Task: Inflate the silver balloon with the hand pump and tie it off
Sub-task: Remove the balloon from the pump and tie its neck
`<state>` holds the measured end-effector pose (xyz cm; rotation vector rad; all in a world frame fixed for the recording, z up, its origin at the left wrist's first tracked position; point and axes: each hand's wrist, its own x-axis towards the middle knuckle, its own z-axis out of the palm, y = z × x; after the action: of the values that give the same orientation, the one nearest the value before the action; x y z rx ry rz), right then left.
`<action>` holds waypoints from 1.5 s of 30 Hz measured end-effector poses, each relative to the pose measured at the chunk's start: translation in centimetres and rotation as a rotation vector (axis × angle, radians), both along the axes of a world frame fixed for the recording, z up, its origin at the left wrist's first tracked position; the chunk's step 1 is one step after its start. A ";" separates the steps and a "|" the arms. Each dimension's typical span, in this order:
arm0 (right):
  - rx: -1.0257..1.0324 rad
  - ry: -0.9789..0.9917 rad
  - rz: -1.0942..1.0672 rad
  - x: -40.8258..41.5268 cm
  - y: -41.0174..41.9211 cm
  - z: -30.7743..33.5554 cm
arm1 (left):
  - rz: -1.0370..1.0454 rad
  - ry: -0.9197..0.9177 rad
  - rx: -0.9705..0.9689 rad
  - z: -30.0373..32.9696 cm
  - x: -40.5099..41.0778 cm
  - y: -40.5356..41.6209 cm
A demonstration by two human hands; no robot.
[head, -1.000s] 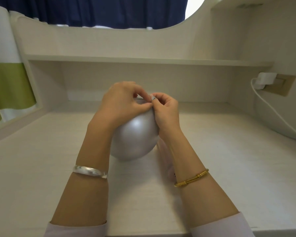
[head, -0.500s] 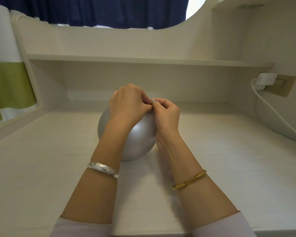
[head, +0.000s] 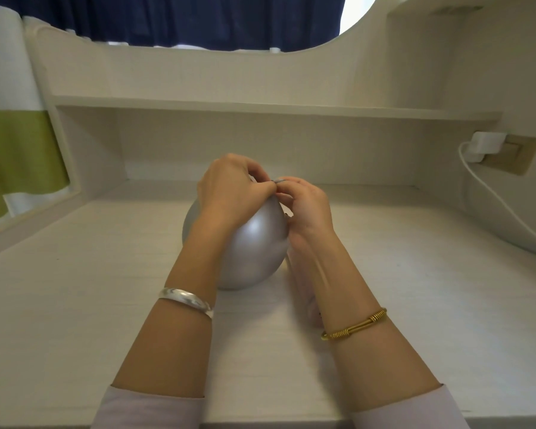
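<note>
Left hand (head: 229,193) and right hand (head: 307,205) both pinch the neck (head: 278,181) of the silver balloon (head: 254,252) on the surface (head: 75,305), hiding any knot; charger (head: 486,145) plugged in at right.

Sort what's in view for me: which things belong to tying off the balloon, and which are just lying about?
In the job:
- silver balloon, inflated, on the desk
- balloon neck, pinched between both hands
- left hand
- right hand

Just about:
- white charger in the wall socket, cable trailing down
- shelf
- curtain

The pump is not in view.
</note>
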<state>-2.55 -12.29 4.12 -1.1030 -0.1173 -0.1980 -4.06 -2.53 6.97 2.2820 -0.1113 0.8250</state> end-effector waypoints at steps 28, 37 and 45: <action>0.070 0.100 0.152 0.7 -1.1 -0.5 | -0.157 -0.055 0.038 -0.2 -0.5 0.7; 0.123 0.165 0.099 1.0 -1.2 -0.6 | -0.099 -0.157 0.095 -1.1 -0.2 0.1; 0.124 0.218 0.068 1.0 -1.1 -0.6 | -0.107 -0.174 0.121 -1.4 -0.1 0.0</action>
<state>-1.59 -13.41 3.56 -0.9885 0.0521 -0.0233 -4.13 -2.57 5.60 2.2898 -0.3677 0.9825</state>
